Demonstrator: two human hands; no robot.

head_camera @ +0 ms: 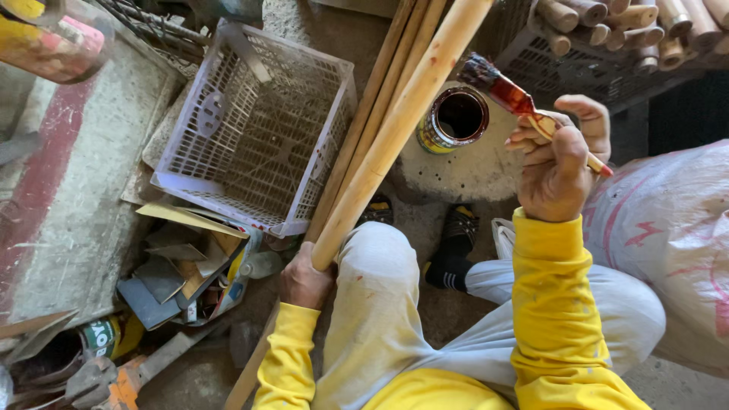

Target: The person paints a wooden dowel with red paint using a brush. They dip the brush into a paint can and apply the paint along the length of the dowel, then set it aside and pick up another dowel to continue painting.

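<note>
My left hand (304,279) grips the lower end of a long pale wooden pole (402,125) that slants up and to the right, with other poles lying alongside it. My right hand (560,163) holds a paintbrush (510,94) whose bristles are wet with dark red-brown stain; the bristles sit right beside the pole's upper part. An open tin of dark stain (456,118) stands on a concrete slab just below the brush. I wear yellow sleeves and light grey trousers.
An empty white plastic crate (258,129) lies left of the poles. A dark crate of short wooden handles (623,30) is at the top right. A large white sack (668,228) sits at right. Scrap card and tins (182,273) clutter the lower left.
</note>
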